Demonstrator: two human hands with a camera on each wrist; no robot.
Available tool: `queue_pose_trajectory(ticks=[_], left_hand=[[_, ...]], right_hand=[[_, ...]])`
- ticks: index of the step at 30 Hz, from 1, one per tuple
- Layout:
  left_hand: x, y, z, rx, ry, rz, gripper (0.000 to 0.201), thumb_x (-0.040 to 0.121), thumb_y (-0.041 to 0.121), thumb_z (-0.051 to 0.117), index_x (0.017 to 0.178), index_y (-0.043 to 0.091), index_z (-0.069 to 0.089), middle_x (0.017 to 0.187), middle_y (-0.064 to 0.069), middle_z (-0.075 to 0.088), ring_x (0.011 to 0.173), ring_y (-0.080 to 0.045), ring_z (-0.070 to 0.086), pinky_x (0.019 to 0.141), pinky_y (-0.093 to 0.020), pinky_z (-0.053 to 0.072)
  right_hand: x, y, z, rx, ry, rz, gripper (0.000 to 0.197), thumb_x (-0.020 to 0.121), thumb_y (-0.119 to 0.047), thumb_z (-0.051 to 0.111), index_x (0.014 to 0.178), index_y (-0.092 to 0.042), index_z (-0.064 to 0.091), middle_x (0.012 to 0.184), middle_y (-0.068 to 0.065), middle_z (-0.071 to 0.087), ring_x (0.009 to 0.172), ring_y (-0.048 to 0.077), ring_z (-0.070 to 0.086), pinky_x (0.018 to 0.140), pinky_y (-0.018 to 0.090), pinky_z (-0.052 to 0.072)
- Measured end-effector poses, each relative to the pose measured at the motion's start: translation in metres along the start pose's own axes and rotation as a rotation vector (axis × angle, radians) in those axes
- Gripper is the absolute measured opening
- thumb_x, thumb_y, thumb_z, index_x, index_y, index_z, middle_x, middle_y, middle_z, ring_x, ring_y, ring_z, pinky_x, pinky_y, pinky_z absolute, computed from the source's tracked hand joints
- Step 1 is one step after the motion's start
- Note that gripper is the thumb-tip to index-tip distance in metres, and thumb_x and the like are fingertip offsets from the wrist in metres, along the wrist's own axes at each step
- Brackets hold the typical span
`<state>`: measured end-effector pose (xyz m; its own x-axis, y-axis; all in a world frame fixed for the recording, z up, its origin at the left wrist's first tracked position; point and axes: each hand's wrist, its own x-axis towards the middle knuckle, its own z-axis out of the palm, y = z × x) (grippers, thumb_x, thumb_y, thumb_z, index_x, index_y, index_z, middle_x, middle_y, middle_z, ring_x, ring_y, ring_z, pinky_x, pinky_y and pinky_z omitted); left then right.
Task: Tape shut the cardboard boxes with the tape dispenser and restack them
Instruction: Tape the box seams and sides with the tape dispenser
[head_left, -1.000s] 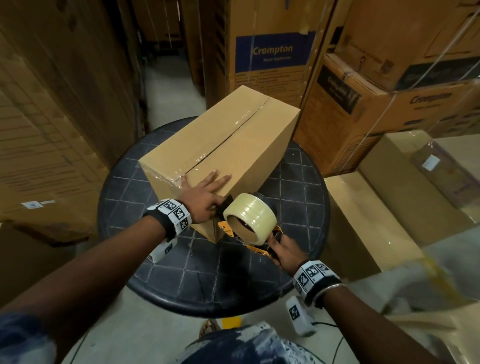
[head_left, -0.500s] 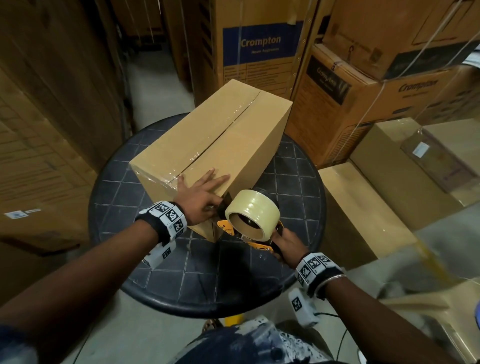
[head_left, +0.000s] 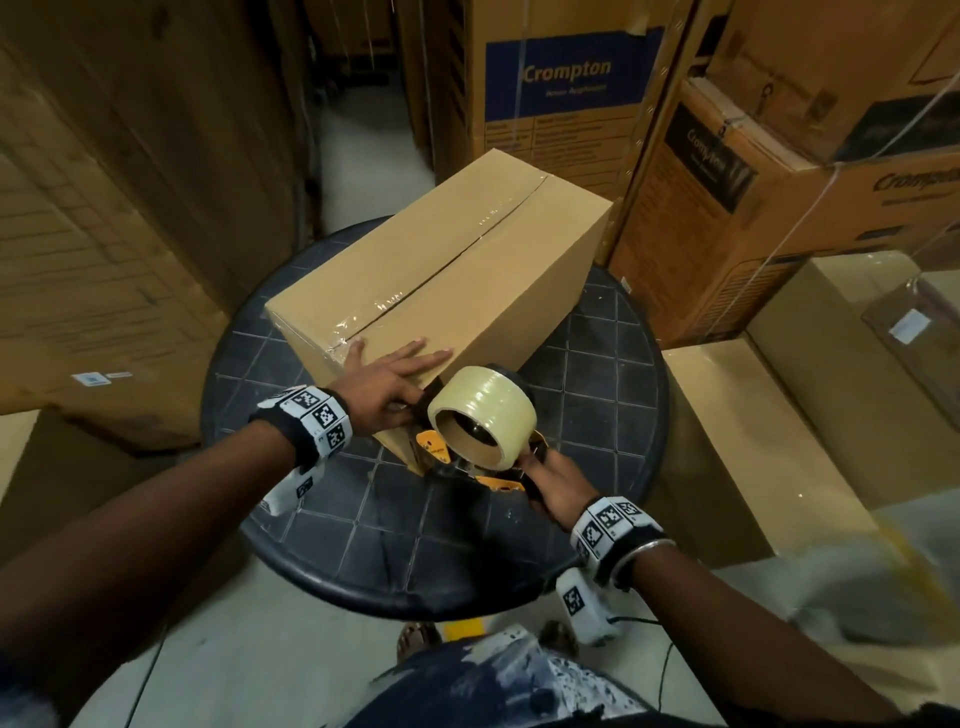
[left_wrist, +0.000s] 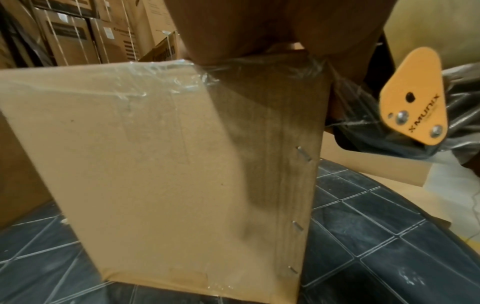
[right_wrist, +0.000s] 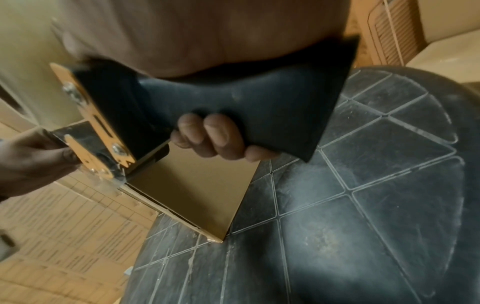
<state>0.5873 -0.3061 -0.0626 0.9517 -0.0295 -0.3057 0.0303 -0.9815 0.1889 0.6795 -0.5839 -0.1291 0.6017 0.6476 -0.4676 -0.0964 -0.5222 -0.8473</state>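
Note:
A plain cardboard box (head_left: 467, 270) stands on a round black table (head_left: 602, 395), with clear tape along its top seam. My left hand (head_left: 384, 379) lies flat on the near end of the lid, fingers straight, thumb down by the near corner. My right hand (head_left: 558, 486) grips the black handle (right_wrist: 246, 102) of the tape dispenser (head_left: 483, 415), whose orange head and clear roll sit against the box's near corner. In the left wrist view, wrinkled tape folds over the box (left_wrist: 155, 164) edge next to the dispenser's orange plate (left_wrist: 413, 96).
Tall printed cartons (head_left: 566, 88) crowd the back and right, and large cartons (head_left: 104, 234) stand on the left. Plain boxes (head_left: 727, 441) sit on the floor right of the table. A narrow floor aisle (head_left: 358, 156) runs behind the table.
Both hands and the dispenser stay at the box's near corner. The left fingers spread a little further across the lid; the head view has shifted slightly.

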Motion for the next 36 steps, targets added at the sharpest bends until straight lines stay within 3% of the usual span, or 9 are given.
queue_pose_trajectory(ticks=[2, 6, 10, 13, 20, 25, 28, 31, 36], left_hand=[[-0.001, 0.002, 0.000, -0.018, 0.020, -0.011, 0.011, 0.088, 0.038, 0.067, 0.081, 0.046, 0.065, 0.155, 0.034, -0.009, 0.147, -0.006, -0.017, 0.108, -0.073, -0.006], [-0.005, 0.007, 0.001, -0.084, 0.027, -0.027, 0.030, 0.090, 0.037, 0.065, 0.090, 0.062, 0.049, 0.158, 0.029, 0.000, 0.149, -0.009, -0.011, 0.110, -0.073, -0.004], [-0.004, 0.011, 0.002, -0.103, 0.030, -0.078, 0.019, 0.089, 0.032, 0.066, 0.099, 0.048, 0.066, 0.157, 0.031, -0.001, 0.147, -0.007, -0.013, 0.110, -0.072, -0.006], [-0.002, 0.011, 0.008, -0.133, 0.046, -0.098, 0.016, 0.090, 0.034, 0.066, 0.100, 0.046, 0.068, 0.154, 0.037, -0.003, 0.147, -0.005, -0.013, 0.110, -0.071, -0.007], [-0.005, 0.017, 0.012, -0.168, 0.115, -0.165, 0.014, 0.093, 0.037, 0.061, 0.084, 0.032, 0.070, 0.157, 0.028, 0.008, 0.149, -0.008, -0.006, 0.110, -0.070, -0.009], [-0.006, 0.015, 0.014, -0.027, 0.083, -0.145, 0.013, 0.093, 0.040, 0.060, 0.102, 0.038, 0.069, 0.156, 0.033, -0.007, 0.149, -0.010, -0.008, 0.110, -0.074, 0.002], [-0.005, 0.019, 0.002, 0.129, 0.007, -0.170, 0.025, 0.088, 0.035, 0.067, 0.112, 0.042, 0.063, 0.156, 0.028, -0.014, 0.151, -0.015, -0.004, 0.111, -0.067, 0.014], [-0.003, 0.026, -0.005, 0.238, 0.007, -0.196, 0.026, 0.087, 0.037, 0.066, 0.111, 0.047, 0.059, 0.160, 0.024, -0.009, 0.151, -0.019, 0.010, 0.108, -0.058, 0.030], [0.002, 0.036, -0.013, 0.300, -0.044, -0.260, 0.032, 0.084, 0.045, 0.067, 0.112, 0.052, 0.053, 0.159, 0.015, -0.003, 0.138, -0.024, 0.026, 0.101, -0.055, 0.042]], right_hand=[[0.004, 0.004, -0.003, 0.033, -0.017, 0.018, 0.070, 0.079, -0.078, 0.042, 0.091, -0.011, 0.058, 0.057, -0.002, 0.057, 0.041, 0.008, 0.045, 0.041, 0.021, 0.036], [0.011, 0.005, -0.007, 0.078, -0.078, 0.031, 0.074, 0.077, -0.084, 0.041, 0.094, -0.014, 0.057, 0.060, -0.002, 0.056, 0.044, 0.010, 0.042, 0.043, 0.023, 0.034], [0.016, 0.001, -0.017, 0.049, -0.133, -0.002, 0.073, 0.079, -0.083, 0.037, 0.079, -0.013, 0.056, 0.054, 0.000, 0.052, 0.040, 0.011, 0.038, 0.042, 0.023, 0.031], [0.021, 0.004, -0.018, 0.044, -0.150, -0.031, 0.076, 0.085, -0.081, 0.037, 0.090, -0.008, 0.058, 0.060, 0.004, 0.052, 0.040, 0.011, 0.037, 0.040, 0.022, 0.029], [0.027, 0.029, -0.046, 0.057, -0.107, 0.044, 0.069, 0.079, -0.080, 0.046, 0.083, -0.012, 0.055, 0.058, 0.003, 0.048, 0.037, 0.010, 0.036, 0.037, 0.021, 0.029], [0.028, 0.024, -0.065, 0.156, -0.087, 0.040, 0.077, 0.082, -0.079, 0.043, 0.098, -0.005, 0.060, 0.052, -0.002, 0.048, 0.037, 0.011, 0.036, 0.037, 0.021, 0.029], [0.028, 0.014, -0.072, 0.161, -0.061, 0.016, 0.077, 0.082, -0.082, 0.040, 0.087, -0.007, 0.059, 0.050, -0.002, 0.048, 0.037, 0.012, 0.037, 0.039, 0.022, 0.031], [0.027, 0.005, -0.078, 0.171, -0.044, -0.003, 0.076, 0.081, -0.081, 0.039, 0.082, -0.008, 0.058, 0.050, -0.002, 0.049, 0.037, 0.013, 0.037, 0.040, 0.023, 0.032], [0.024, -0.007, -0.082, 0.186, -0.038, 0.000, 0.075, 0.080, -0.082, 0.038, 0.075, -0.010, 0.055, 0.048, -0.001, 0.046, 0.038, 0.015, 0.037, 0.042, 0.024, 0.033]])
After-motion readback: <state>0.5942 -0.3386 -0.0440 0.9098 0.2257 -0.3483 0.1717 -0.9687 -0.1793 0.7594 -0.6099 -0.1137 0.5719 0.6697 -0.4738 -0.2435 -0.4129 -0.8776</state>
